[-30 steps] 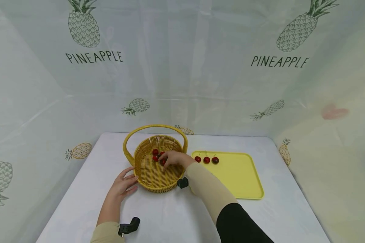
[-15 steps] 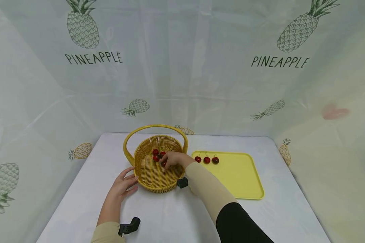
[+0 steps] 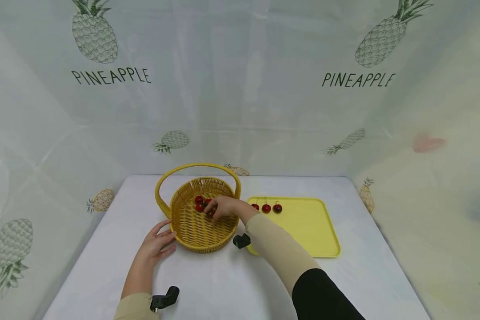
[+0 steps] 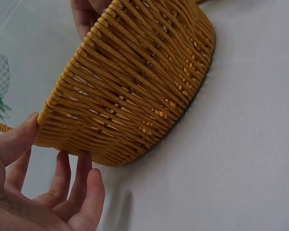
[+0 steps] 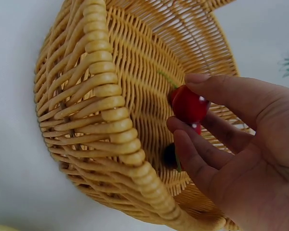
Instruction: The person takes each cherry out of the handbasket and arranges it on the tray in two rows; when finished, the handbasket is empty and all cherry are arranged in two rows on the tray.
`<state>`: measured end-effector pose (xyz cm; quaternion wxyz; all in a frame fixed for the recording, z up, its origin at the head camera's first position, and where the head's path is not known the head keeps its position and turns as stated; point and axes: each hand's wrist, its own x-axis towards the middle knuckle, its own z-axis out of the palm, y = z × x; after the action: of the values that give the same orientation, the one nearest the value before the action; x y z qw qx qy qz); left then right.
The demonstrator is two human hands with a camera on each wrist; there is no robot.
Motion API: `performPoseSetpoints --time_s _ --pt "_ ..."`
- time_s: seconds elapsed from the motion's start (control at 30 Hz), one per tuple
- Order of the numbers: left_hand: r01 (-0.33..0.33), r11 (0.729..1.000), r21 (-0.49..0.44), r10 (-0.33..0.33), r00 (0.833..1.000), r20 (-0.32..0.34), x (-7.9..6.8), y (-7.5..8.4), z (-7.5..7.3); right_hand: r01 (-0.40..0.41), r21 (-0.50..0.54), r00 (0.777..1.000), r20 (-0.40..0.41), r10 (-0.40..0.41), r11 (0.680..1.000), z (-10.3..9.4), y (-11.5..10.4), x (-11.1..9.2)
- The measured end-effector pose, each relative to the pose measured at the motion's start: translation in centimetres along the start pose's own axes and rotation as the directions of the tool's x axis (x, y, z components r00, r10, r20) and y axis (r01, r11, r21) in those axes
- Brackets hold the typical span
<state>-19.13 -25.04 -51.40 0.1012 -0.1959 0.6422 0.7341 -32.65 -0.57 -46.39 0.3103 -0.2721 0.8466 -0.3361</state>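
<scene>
A yellow woven basket (image 3: 198, 229) with a tall handle stands on the white table, cherries (image 3: 199, 207) lying inside it. My right hand (image 3: 226, 207) reaches over the basket's right side. In the right wrist view its thumb and fingers pinch a shiny red cherry (image 5: 190, 104) above the basket floor, and a dark cherry (image 5: 170, 155) shows below, partly behind the fingers. My left hand (image 3: 155, 245) is at the basket's left side. One digit touches the rim (image 4: 47, 109), while other fingertips (image 4: 84, 159) rest against the outer wall.
A yellow tray (image 3: 304, 229) lies right of the basket, partly behind the right forearm. Three cherries (image 3: 266, 208) with stems sit in a row near its back left corner. Pineapple-printed sheeting (image 3: 244, 102) hangs behind and beside the table (image 3: 216, 284).
The head view has shifted slightly, so the scene sits a little further left. The right hand stays over the cherries in the basket with small finger movements; the left hand keeps its place.
</scene>
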Motion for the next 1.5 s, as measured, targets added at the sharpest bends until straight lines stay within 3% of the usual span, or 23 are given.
performPoseSetpoints --time_s 0.37,0.8,1.03,1.5 --pt "0.01 1.0 0.009 -0.01 1.0 0.0 -0.4 0.1 -0.3 0.039 0.129 0.999 -0.011 -0.038 0.991 -0.3 -0.4 -1.6" --pt "0.014 1.0 0.018 -0.014 1.0 0.005 -0.3 -0.1 -0.5 0.107 0.047 0.993 -0.062 -0.104 0.993 -1.2 -0.5 -4.3" --pt "0.013 1.0 0.015 -0.014 1.0 0.008 -0.4 -0.3 -0.4 0.156 0.07 0.984 -0.095 -0.149 0.985 -1.3 -0.1 -6.3" --pt "0.014 1.0 -0.001 -0.014 0.999 0.036 -0.4 -0.3 -0.1 0.148 0.121 0.977 -0.169 -0.127 0.982 -1.9 2.0 -10.2"
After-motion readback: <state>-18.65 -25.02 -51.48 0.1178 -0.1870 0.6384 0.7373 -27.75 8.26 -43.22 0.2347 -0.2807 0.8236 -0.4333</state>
